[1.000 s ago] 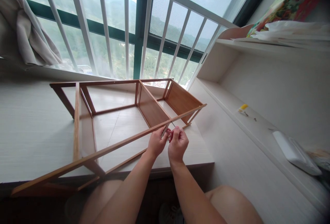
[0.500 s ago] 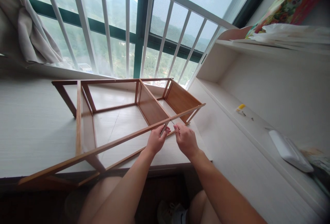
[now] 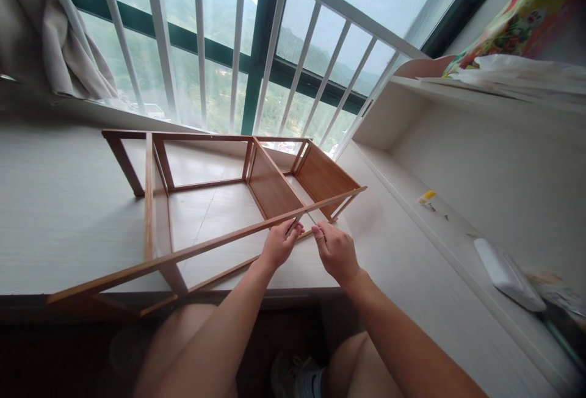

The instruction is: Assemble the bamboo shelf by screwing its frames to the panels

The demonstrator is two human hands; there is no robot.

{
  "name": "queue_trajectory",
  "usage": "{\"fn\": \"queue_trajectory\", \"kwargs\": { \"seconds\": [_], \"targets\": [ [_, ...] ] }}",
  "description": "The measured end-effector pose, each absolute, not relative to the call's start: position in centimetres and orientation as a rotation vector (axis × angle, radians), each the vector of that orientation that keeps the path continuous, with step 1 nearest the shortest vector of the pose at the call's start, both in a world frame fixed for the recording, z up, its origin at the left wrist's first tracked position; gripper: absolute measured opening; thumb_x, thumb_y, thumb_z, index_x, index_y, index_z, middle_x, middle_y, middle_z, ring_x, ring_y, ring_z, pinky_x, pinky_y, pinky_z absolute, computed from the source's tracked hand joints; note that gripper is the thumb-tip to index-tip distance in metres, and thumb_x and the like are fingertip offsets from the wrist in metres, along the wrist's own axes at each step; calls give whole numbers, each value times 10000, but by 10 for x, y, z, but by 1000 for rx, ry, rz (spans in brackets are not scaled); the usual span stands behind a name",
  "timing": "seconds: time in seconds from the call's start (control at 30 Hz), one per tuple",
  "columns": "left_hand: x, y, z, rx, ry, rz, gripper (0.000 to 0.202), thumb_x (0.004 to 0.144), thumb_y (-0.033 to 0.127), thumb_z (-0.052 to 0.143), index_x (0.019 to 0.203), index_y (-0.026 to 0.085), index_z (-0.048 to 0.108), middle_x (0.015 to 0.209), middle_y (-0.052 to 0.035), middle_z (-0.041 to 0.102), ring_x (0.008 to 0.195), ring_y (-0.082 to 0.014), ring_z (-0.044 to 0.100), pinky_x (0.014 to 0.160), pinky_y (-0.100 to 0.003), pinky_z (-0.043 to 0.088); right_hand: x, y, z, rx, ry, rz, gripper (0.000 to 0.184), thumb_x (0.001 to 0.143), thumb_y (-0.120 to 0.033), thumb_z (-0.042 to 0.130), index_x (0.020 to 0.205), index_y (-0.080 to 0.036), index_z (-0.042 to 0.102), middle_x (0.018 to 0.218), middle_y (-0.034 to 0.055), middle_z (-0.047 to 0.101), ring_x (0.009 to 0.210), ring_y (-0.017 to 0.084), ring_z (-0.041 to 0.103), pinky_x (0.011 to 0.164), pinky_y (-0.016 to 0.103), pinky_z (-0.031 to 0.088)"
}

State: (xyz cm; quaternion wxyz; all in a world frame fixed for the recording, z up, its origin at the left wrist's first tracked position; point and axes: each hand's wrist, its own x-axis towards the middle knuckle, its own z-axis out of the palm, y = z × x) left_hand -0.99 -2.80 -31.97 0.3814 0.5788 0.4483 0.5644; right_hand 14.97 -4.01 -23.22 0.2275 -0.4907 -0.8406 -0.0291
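Observation:
A brown wooden shelf frame (image 3: 206, 243) lies on its side on a pale ledge. My right hand (image 3: 337, 250) is closed around a thin metal rod (image 3: 312, 219), possibly a hex key. The rod's far end meets the front rail where the middle shelf panel (image 3: 276, 185) joins it. Just left of this joint, my left hand (image 3: 280, 244) sits below the rail, its fingers curled round a slim grey bar (image 3: 293, 226). Whether that bar is a loose tool or part of the frame, I cannot tell.
White railings (image 3: 238, 50) stand before a window behind the frame. On the right-hand ledge are a small yellow item (image 3: 428, 196), tiny metal pieces and a white oblong object (image 3: 508, 273). A grey curtain (image 3: 73, 50) hangs at left. My knees are below the ledge's front edge.
My right hand has drawn slightly away from the rail, so more of the rod shows. My left hand keeps its grip. The whole view has shifted a little.

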Motion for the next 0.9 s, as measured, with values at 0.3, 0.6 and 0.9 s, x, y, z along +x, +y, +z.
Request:
{"fn": "queue_trajectory", "kwargs": {
  "seconds": [0.3, 0.6, 0.9],
  "targets": [
    [-10, -30, -321, 1449, 1125, 1460, 294, 945, 440, 510, 950, 199, 678, 912, -57, 768, 897, -210, 727, 807, -292, 544, 141, -41, -235, -1342, -2086, 249, 469, 1033, -432, 311, 653, -216, 480, 564, 3, 522, 518, 148, 445, 551, 286, 250],
    [-10, -28, -325, 1495, 1141, 1454, 284, 954, 419, 498, 947, 194, 670, 915, -67, 767, 881, -207, 728, 807, -296, 546, 144, -48, -225, -1447, -2230, 14, 427, 1031, -409, 309, 748, -212, 561, 659, 31, 612, 569, 162, 504, 573, 302, 233],
    [-13, -28, -327, 1564, 1163, 1452, 301, 965, 409, 457, 938, 204, 676, 911, -55, 753, 864, -203, 731, 768, -288, 547, 133, -48, -228, -1355, -1901, 775, 509, 1002, -448, 284, 568, -233, 440, 470, -12, 513, 434, 137, 467, 501, 260, 330]
  ]
}}
